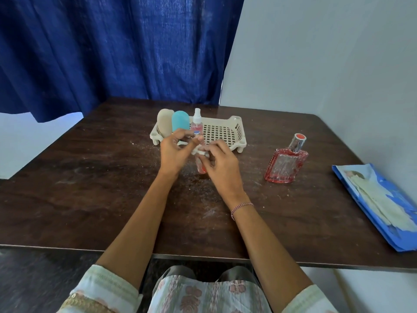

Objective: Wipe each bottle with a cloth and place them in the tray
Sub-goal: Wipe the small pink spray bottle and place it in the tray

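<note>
Patterned lap [209, 294] at the near edge of the dark table [90, 199]. Left end of the tray [239, 123]: beige bottle [164, 123], turquoise bottle [180, 120] and clear spray bottle [197, 123], upright, side by side. Just in front of the tray, the left hand [173, 150] pinches the small pink-filled bottle [200, 168] near its blue cap. A white cloth [198, 152] wraps the bottle's middle, grasped by the curled fingers of the right hand [222, 164]. Further right, well apart, a red perfume bottle [285, 164] stands on the table. A blue packet [379, 206] lies at the far right edge.
</note>
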